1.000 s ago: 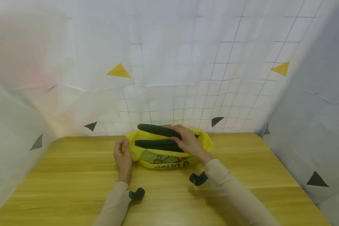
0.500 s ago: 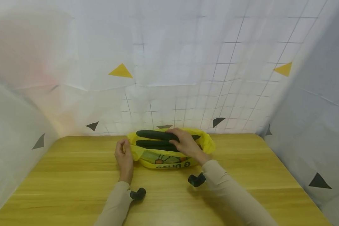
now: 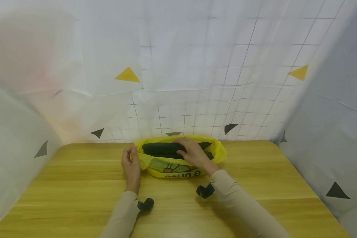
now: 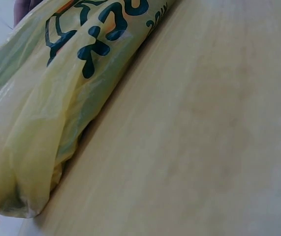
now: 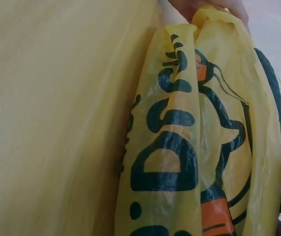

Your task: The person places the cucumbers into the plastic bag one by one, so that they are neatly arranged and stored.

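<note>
A yellow plastic bag (image 3: 182, 175) with dark printing lies on the table, its mouth spread open upward. Inside it several dark green cucumbers lie lengthwise, side by side. My right hand (image 3: 195, 154) reaches into the mouth and grips one cucumber (image 3: 157, 147), which rests among the others. At the bag's left end my left hand (image 3: 131, 167) pinches the rim. In the right wrist view, the left hand (image 5: 236, 9) shows at the top on the yellow plastic, and a cucumber (image 5: 273, 86) peeks past the rim. The left wrist view shows the bag's side (image 4: 37, 132).
The wooden table (image 3: 83, 185) extends to both sides and in front of the bag. Behind stands a white sheet wall (image 3: 178, 66) with grid lines and triangle marks. Grey-white side walls (image 3: 324, 132) flank the table. A dark camera mount juts from each wrist.
My right hand has lowered the cucumber from above the bag's mouth down among the other cucumbers. The left hand keeps its pinch on the rim. The head view has shifted slightly.
</note>
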{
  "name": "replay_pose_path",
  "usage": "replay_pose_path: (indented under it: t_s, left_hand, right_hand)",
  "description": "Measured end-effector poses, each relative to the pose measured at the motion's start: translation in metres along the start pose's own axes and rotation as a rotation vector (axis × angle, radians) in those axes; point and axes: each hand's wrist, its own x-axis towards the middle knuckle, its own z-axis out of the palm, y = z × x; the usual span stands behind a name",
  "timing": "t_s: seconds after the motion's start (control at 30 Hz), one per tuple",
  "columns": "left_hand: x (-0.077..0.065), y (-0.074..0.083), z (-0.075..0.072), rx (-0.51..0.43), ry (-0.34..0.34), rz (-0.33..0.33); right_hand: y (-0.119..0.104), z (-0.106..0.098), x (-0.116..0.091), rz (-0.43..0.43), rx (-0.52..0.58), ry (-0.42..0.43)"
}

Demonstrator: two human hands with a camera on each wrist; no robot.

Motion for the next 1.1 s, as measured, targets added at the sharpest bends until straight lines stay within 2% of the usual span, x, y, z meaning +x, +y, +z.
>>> replay_pose_path:
  t_s: [0.2,0.43,0.53,0.77,1.1]
  left_hand:
    - [-0.001,0.003,0.0,0.002,-0.005,-0.024]
    - [-0.007,0.024,-0.001,0.005,-0.026,-0.037]
    - [-0.008,0.027,-0.001,0.016,-0.028,-0.04]
    - [-0.002,0.005,-0.001,-0.002,-0.01,-0.029]
    - [-0.001,-0.002,0.001,-0.028,0.019,0.023]
  right_hand:
    - [-0.001,0.002,-0.002,0.017,-0.011,-0.037]
    - [-0.002,0.004,-0.005,0.016,-0.002,-0.055]
    - [-0.003,0.005,-0.007,0.003,-0.004,-0.061]
    - [-0.004,0.009,-0.01,0.001,-0.051,-0.088]
    - [-0.008,0.01,-0.013,0.01,-0.08,-0.106]
